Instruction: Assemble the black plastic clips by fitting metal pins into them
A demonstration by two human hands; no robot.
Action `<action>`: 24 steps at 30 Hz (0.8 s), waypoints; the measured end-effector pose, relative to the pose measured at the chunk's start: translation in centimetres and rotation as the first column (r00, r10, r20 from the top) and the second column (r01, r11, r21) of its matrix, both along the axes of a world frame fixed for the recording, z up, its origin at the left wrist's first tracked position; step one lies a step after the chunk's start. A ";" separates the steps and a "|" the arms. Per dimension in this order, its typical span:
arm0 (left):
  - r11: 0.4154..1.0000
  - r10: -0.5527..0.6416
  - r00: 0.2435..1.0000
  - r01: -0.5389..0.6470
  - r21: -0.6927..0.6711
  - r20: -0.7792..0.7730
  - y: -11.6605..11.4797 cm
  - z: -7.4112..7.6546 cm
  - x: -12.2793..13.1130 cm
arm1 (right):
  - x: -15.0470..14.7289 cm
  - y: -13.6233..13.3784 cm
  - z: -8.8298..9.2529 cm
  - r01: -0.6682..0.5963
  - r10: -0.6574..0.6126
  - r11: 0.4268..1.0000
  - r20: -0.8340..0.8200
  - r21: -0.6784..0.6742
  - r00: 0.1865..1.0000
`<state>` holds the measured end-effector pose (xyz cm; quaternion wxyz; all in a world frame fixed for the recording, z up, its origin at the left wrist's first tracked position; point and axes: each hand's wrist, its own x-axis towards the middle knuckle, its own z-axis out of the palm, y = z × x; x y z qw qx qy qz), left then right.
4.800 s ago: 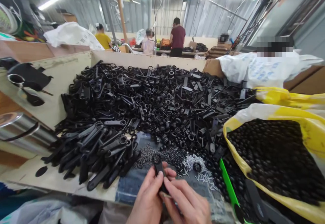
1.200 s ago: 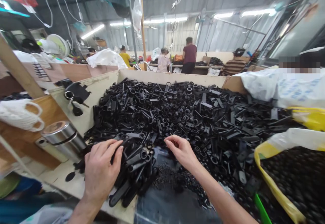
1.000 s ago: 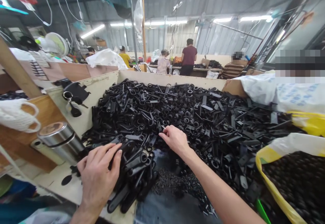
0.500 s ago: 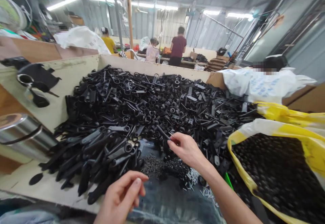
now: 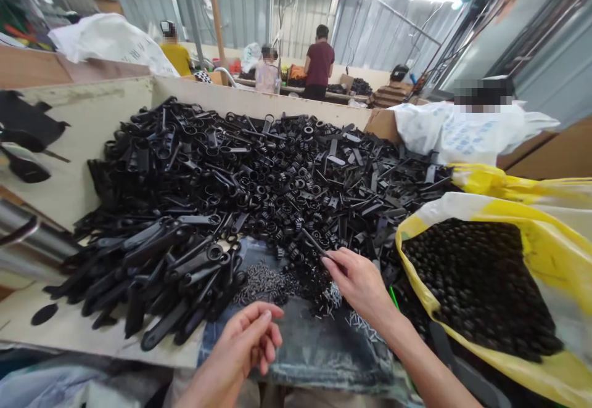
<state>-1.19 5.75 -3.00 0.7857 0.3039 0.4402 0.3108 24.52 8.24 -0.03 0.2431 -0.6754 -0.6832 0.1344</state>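
Observation:
My right hand (image 5: 358, 281) pinches a thin dark flat part (image 5: 315, 243) at its lower end, over the front of a big heap of black plastic parts (image 5: 259, 180). Below and left of it, my left hand (image 5: 252, 340) hovers above a blue-grey cloth (image 5: 319, 340), with fingers loosely curled and apart and nothing visible between them. Small dark screws (image 5: 263, 281) lie in a pile just beyond my left hand. Silver pins (image 5: 365, 325) are scattered beside my right forearm. Long black handle-like parts (image 5: 152, 266) are stacked to the left.
At the right stands a yellow-and-white bag (image 5: 432, 297) full of small black pieces. A metal flask (image 5: 32, 241) is at the left edge. Pale boards (image 5: 259, 103) wall in the heap. Several people work farther back, one in a dark red shirt (image 5: 319, 63).
The camera view has shifted, so the heap and bag appear farther left and higher. My right hand still holds the thin dark part; both hands appear slightly farther right.

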 end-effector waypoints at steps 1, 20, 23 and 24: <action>1.000 0.004 1.000 -0.004 -0.020 0.013 0.0 0.0 -0.3 | -0.1 -0.8 0.5 -0.018 0.018 1.000 0.008 0.022 1.000; 0.991 -0.093 0.987 0.105 -0.084 0.133 -0.6 1.4 -1.0 | -2.6 0.8 -0.9 -0.079 0.113 0.987 0.254 -0.139 0.961; 0.995 -0.026 0.990 0.040 -0.096 0.140 -0.8 1.1 -0.9 | -2.5 0.7 -1.2 -0.062 0.089 0.990 0.224 -0.127 0.971; 0.994 0.006 0.989 0.010 -0.112 0.148 -0.8 1.0 -0.7 | -2.4 0.3 -0.8 -0.063 0.084 0.991 0.193 -0.114 0.978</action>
